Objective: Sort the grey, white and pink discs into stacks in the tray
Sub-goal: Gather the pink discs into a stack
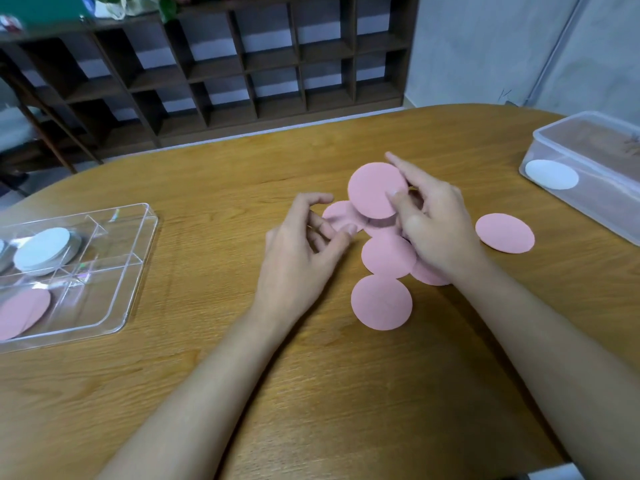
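The right hand point(436, 230) is pinching one pink disc point(375, 188) by its edge over the loose pink discs point(388, 256). The left hand point(304, 244) is curling beside them; I cannot tell its grip. The tray point(140, 271) is sitting far left across open tabletop point(214, 237).

- Tray point(100, 289), table's left edge: left part cut off by the frame.
- Grey stack point(2, 252): only a sliver shows.
- Pink stack point(20, 311): cropped at the left.
- Clear box point(595, 188), right edge: far end cut off.
- Raised pink disc point(375, 190): rim partly under the pinching right hand point(436, 230).
- Low pink disc point(429, 275): mostly hidden beneath that wrist.
- Far pink disc point(337, 213): behind the left hand point(304, 244), grip unclear.
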